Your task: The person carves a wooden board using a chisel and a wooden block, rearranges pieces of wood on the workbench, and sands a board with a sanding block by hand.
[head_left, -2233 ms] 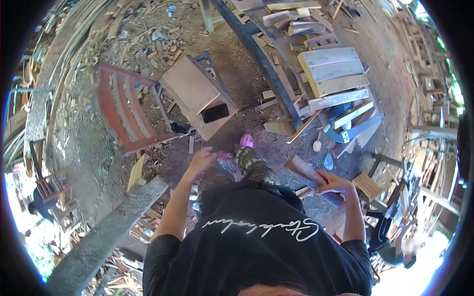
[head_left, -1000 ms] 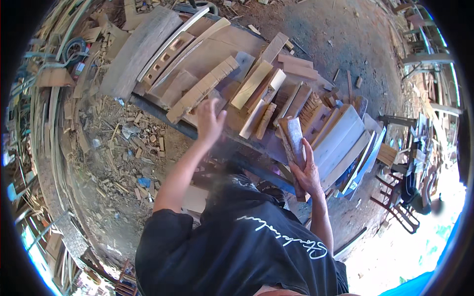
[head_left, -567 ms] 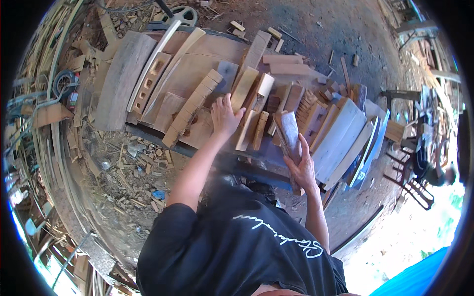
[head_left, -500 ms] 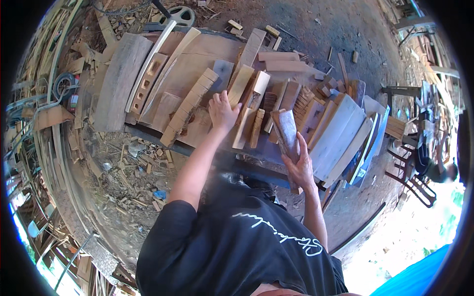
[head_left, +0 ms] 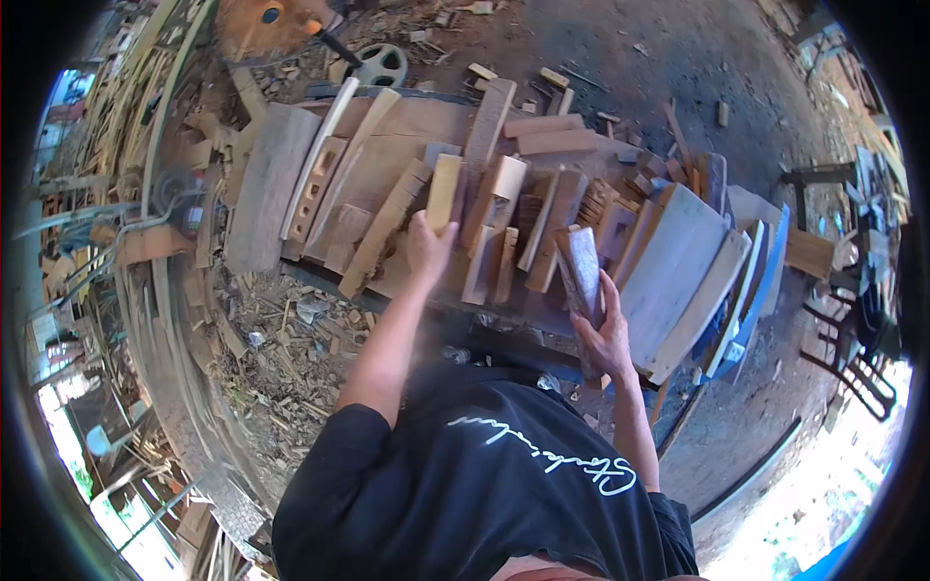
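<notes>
My left hand (head_left: pixel 429 250) is closed around the near end of a pale, short wooden block (head_left: pixel 445 189), tipped up over the workbench boards. Just right of that block stand other upright offcuts, among them a light-topped wood block (head_left: pixel 509 178). My right hand (head_left: pixel 606 337) grips a longer wood piece with a greyish, rough face (head_left: pixel 581 263), held slanting at the bench's near edge. Its lower end is partly hidden behind my fingers. Between my hands lie several narrow wood strips, and a notched wooden bar (head_left: pixel 380 237) rests left of my left hand.
Wide grey boards (head_left: pixel 671 266) lean at the right end of the bench beside a blue sheet (head_left: pixel 764 286). A large board (head_left: pixel 273 189) is at the left end. A spoked wheel (head_left: pixel 380 66) sits behind. Wood scraps (head_left: pixel 300 329) litter the ground; a dark metal chair (head_left: pixel 857 329) stands far right.
My left hand has closed on the pale block and shifted it away from the light-topped block beside it. My right hand keeps its wood piece. The whole view has shifted slightly.
</notes>
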A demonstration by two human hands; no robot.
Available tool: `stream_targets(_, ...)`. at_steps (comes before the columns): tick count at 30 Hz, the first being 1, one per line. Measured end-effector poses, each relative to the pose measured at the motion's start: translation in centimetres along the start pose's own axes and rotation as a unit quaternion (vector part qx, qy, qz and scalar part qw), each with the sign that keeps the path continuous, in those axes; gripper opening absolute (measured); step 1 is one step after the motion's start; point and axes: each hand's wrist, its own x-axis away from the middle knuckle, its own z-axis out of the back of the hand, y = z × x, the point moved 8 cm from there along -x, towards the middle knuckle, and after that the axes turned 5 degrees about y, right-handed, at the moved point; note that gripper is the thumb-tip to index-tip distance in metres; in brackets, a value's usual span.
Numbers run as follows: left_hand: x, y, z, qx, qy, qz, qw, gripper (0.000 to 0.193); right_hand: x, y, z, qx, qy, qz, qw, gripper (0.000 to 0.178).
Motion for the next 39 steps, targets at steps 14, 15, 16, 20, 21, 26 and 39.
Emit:
stream_targets(14, -2.8, 4.5, 0.2, 0.004, 0.018, -0.155, 0.988, 0.075, 0.0, -2.9, -5.9, 0.052, 0.067, -0.023, 0.996, 0.079)
stream_targets(15, -3.1, 4.1, 0.1, 0.013, -0.001, -0.149, 0.989, 0.075, 0.3, -3.5, -6.4, 0.063, 0.085, -0.014, 0.994, 0.079)
stream_targets(16, -3.5, 3.5, 0.2, 0.027, -0.012, -0.139, 0.99, 0.074, 0.5, -3.4, -7.3, 0.067, 0.088, -0.04, 0.993, 0.079)
stream_targets(20, -5.8, 0.7, 2.7, 0.115, -0.004, -0.146, 0.983, 0.072, 1.3, -3.8, -10.4, -0.013, 0.135, -0.074, 0.988, 0.079)
stream_targets(21, -6.7, 0.1, 4.1, 0.071, 0.032, -0.19, 0.979, 0.069, 1.4, -4.0, -11.2, -0.007, 0.138, -0.077, 0.987, 0.079)
stream_targets(26, -12.1, -6.6, 7.9, 0.029, -0.025, -0.141, 0.989, 0.066, 1.1, -6.2, -14.9, 0.008, 0.133, -0.051, 0.99, 0.078)
stream_targets(39, -20.8, -20.4, 16.5, 0.201, -0.13, 0.023, 0.971, 0.052, 1.0, -8.1, -18.7, 0.0, 0.14, -0.051, 0.989, 0.078)
